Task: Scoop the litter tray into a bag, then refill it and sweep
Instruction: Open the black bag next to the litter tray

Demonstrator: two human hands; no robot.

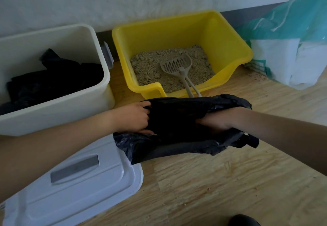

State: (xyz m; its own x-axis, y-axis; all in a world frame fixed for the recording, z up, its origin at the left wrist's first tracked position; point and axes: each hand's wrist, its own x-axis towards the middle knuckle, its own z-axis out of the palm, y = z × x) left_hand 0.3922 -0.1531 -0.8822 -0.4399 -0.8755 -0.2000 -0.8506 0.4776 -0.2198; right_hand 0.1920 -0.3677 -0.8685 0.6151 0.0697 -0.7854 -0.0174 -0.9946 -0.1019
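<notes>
Far left there's a white bin [53, 105] with some crumpled black plastic [53, 77] sitting in it, and its white lid [79, 181] lies flat on the wooden floor [212, 181] just in front of it. The left hand [134, 117] has its fingers [144, 115] curled tight round the left edge of the black bag [177, 144], which sits on the floor with one corner flopped over the lid. Right behind the bag is the yellow litter tray [177, 31], up against the wall, with clumpy litter [154, 70] in the bottom and a grey scoop [177, 64] lying on it, handle sticking out over the tray's low front lip toward the bag. The right hand [215, 121] is stuck into the bag's mouth on the other side, plastic draped over the wrist. Honestly can't tell if those fingers are gripping anything, too dark in there. Far right, a teal and white bag [292, 39] slumps against the wall, with bits scattered on the floor near it.
</notes>
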